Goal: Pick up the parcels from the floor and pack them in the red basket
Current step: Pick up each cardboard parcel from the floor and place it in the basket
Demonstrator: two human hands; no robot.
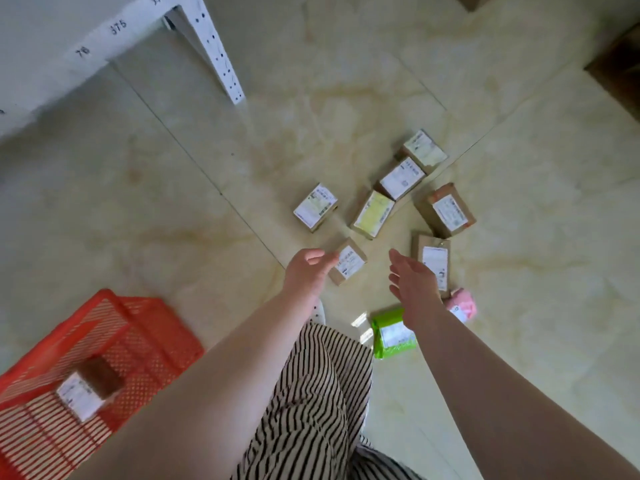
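- Left hand (306, 271), fingers loosely curled, grasps nothing, beside a small brown parcel (348, 261).
- Right hand (414, 280) is released, right of this parcel.
- Red basket (138, 327), far left of it, holds one parcel (88, 393).

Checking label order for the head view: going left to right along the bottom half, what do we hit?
red basket with one parcel inside → left hand → green parcel → pink parcel

floor (381, 81): glossy, marble-patterned tile
red basket (138, 327): perforated plastic
parcels (445, 211): matt brown cardboard, white paper labels
green parcel (393, 332): shiny plastic film
shelf upright (214, 46): white-painted perforated metal
trousers (311, 393): striped cloth
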